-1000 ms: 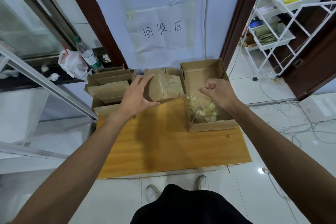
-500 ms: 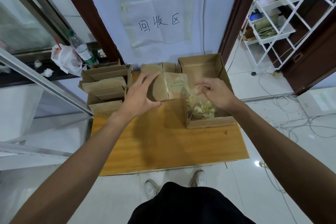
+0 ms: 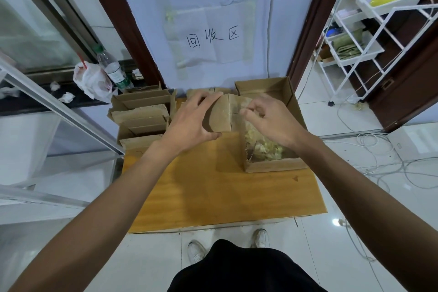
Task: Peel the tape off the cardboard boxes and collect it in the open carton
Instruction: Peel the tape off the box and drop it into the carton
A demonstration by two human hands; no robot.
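Two hands are at work over the table (image 3: 225, 187), both arms stretched forward toward 12 o'clock. The left hand (image 3: 192, 123) grips one small box (image 3: 221, 115) at the table's far edge, at 12 o'clock. Its fingers are spread over the box's top and its thumb is hooked under the near lower corner. The right hand (image 3: 272, 123) is just beside it, knuckles up and fingers curled. Thumb and forefinger pinch a bit of clear tape (image 3: 246, 107) at the box's upper right face. The strip is barely visible. A crease on the box runs from 12 to 6 toward me; I cannot tell its long axis.

One open carton (image 3: 275, 166) stands at 2 o'clock, touching the box's right side. Its mouth faces up and its long axis runs 6 to 12. A pile of pale tape wads (image 3: 265, 148) lies in its near half, partly under the right wrist. One more box (image 3: 209, 90) shows behind the held one. At 10 o'clock a stack of boxes (image 3: 142, 116) sits on the table corner; I cannot count them for sure.

Beyond, at 11 o'clock, are one bottle (image 3: 111, 66) and one white bag (image 3: 91, 80). A paper sign (image 3: 213, 35) is on the wall at 12.
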